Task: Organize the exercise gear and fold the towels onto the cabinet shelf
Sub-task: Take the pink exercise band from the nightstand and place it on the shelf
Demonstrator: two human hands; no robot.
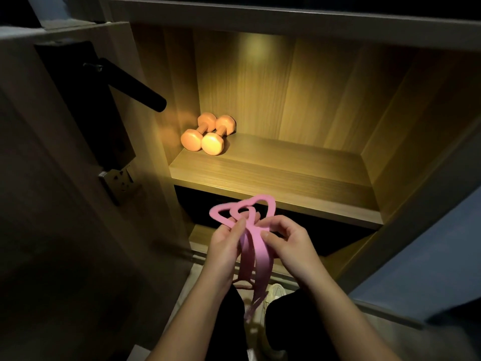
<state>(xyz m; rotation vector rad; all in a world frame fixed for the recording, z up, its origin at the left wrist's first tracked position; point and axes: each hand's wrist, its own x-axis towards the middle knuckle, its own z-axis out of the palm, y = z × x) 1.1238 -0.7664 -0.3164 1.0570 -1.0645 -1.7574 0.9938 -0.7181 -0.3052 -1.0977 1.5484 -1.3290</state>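
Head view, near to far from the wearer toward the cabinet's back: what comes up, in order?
First a pale shoe → left hand and right hand, level with each other, both pinching the pink band → shelf → two orange dumbbells at its back left corner.

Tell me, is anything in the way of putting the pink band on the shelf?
Nothing visible is. The left hand and right hand hold the pink band just in front of the lit shelf. The two orange dumbbells sit at its back left corner, off to the side of the straight way in.
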